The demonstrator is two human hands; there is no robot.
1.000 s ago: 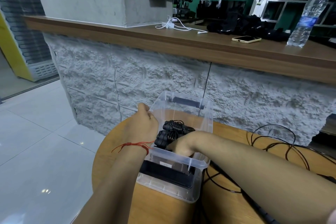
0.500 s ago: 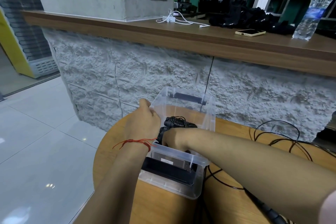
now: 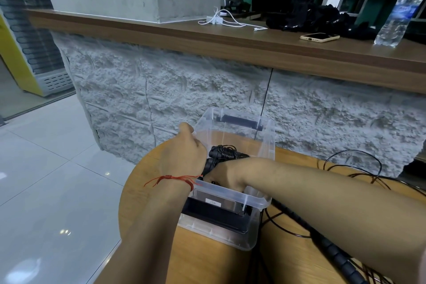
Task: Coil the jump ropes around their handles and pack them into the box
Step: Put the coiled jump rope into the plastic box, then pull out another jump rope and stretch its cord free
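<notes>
The left grip (image 3: 186,152), a bare hand with a red string bracelet (image 3: 175,178) at its wrist, curls over the left rim of the clear plastic box (image 3: 232,195) and holds that wall. Just to the right of it, inside the box, lies the coiled jump rope (image 3: 224,152), a black bundle with its cord wound tightly round the handles. The right grip (image 3: 224,175) reaches down into the box on the near side of that bundle and touches it; its fingers are hidden below the back of the hand, so I cannot tell whether they clasp the rope or only press on it. The two grips sit close together, the box rim between them. The box stands on a round wooden table (image 3: 207,260). To the right of the right forearm, outside the box, a loose jump rope (image 3: 352,161) sprawls in thin black loops, and its ribbed black handle (image 3: 332,249) lies beneath that forearm on the table. Well beyond both grips, a wooden counter (image 3: 253,46) carries a phone (image 3: 319,37) and a water bottle (image 3: 396,11).
</notes>
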